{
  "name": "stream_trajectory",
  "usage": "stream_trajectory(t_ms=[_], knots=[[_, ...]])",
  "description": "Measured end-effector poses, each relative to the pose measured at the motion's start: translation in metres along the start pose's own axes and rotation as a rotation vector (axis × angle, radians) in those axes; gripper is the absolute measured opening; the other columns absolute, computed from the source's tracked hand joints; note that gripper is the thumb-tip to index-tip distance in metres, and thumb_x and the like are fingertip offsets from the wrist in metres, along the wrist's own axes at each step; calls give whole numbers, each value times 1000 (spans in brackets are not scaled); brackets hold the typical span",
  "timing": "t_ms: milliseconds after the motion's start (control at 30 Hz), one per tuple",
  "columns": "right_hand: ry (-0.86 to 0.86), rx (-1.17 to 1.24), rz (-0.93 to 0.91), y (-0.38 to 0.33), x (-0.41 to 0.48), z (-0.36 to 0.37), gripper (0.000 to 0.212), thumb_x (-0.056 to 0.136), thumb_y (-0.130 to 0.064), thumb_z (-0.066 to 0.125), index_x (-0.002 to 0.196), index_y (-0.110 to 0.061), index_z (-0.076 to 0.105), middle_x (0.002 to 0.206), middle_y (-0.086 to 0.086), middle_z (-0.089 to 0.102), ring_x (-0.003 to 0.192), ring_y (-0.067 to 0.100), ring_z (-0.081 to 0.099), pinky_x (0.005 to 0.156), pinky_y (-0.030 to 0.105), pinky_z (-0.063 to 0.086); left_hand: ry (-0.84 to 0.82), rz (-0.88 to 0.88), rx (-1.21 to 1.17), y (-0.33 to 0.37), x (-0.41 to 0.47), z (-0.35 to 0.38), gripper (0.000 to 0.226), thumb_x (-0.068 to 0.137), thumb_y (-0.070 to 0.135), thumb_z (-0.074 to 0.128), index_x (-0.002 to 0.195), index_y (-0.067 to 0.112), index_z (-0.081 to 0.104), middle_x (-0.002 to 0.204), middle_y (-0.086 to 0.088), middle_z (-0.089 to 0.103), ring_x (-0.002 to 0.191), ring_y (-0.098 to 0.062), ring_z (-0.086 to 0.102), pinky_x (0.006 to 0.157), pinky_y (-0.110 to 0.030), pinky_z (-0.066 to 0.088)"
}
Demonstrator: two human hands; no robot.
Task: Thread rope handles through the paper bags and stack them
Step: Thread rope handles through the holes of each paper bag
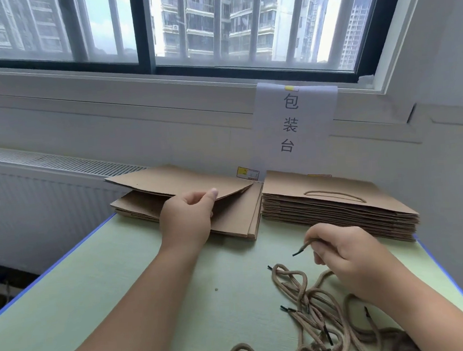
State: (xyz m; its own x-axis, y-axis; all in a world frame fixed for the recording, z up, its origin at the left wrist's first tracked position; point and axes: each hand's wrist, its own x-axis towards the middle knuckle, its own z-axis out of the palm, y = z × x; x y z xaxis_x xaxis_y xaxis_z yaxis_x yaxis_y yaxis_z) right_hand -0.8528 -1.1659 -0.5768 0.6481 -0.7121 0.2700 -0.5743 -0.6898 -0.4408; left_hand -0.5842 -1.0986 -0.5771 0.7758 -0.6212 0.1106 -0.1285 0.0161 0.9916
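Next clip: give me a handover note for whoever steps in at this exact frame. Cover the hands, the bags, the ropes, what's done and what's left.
Left hand: grips the top bag, lifting it partly off the left stack.
Right hand: pinches one rope near its black tip.
Loose ropes lie on the green table, near right.
Done: the right stack shows a rope handle on its top bag; the ones below can't be checked.
Left: thread the lifted bag, add it to the right stack, then do the rest of the left stack.
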Motion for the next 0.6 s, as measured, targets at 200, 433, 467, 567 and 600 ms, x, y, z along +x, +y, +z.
stream_trajectory(t_ms=[200,433,467,567,600], knots=[[-8,6,11,-1,0,0,20,99,-22,55,91,-40,61,80,-20,66,68,10,59,62,30,47,87,-201,-458,5,5,4,21,97,-1,58,90,18,62,88,-5,62,66,-9,62,64,-21,53],[-11,0,10,-1,0,0,23,99,-21,55,90,-42,61,79,-21,66,70,10,60,63,32,49,103,-243,-458,7,4,4,21,97,13,57,80,14,68,72,-1,58,66,-12,57,65,-23,47],[-9,-2,6,-1,1,1,23,99,-21,55,90,-42,61,79,-21,66,70,10,60,63,32,49,123,-230,-444,6,4,5,24,97,20,62,74,13,66,68,0,58,65,-13,56,65,-25,46],[-9,-2,1,-1,1,1,23,99,-21,56,91,-42,61,80,-21,66,70,11,61,64,34,50,170,-172,-411,0,7,5,37,93,23,74,63,16,54,53,7,53,62,-16,52,69,-31,46],[-8,-1,-1,-1,1,1,23,99,-21,56,91,-42,61,80,-21,66,70,11,61,65,34,50,176,-157,-414,-1,8,5,40,92,21,75,61,17,50,52,7,50,60,-16,49,72,-31,45]])
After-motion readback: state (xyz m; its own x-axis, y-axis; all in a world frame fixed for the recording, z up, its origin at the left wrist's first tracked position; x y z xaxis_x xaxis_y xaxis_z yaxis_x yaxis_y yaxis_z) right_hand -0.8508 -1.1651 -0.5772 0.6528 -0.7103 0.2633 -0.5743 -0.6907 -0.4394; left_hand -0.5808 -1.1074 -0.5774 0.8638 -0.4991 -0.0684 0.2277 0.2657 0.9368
